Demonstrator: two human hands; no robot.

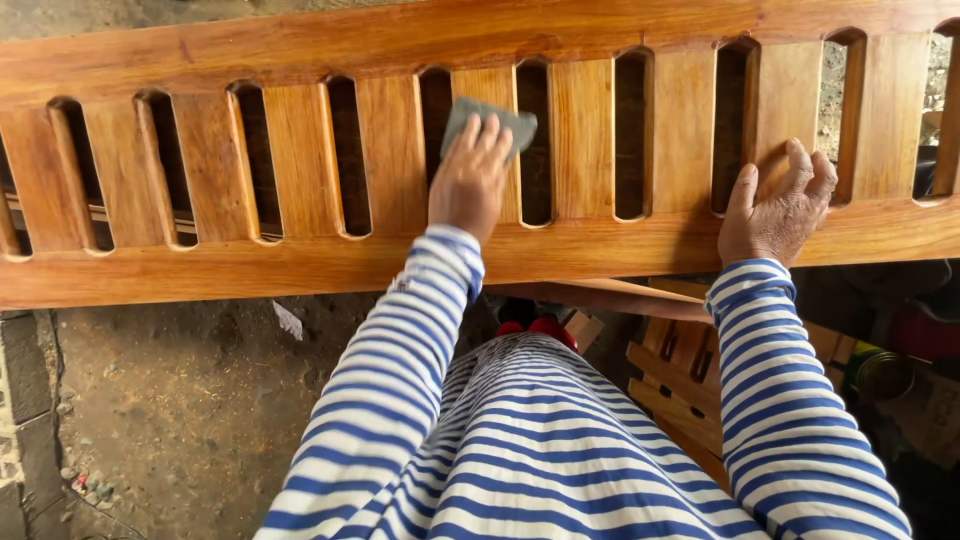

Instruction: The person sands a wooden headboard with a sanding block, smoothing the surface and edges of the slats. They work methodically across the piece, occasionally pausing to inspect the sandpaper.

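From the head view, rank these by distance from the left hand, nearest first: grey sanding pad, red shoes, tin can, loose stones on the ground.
1. Grey sanding pad: under the left hand, pressed on a slat.
2. Red shoes: below, under the panel.
3. Tin can: far lower right.
4. Loose stones: far lower left, too close to the can to call.
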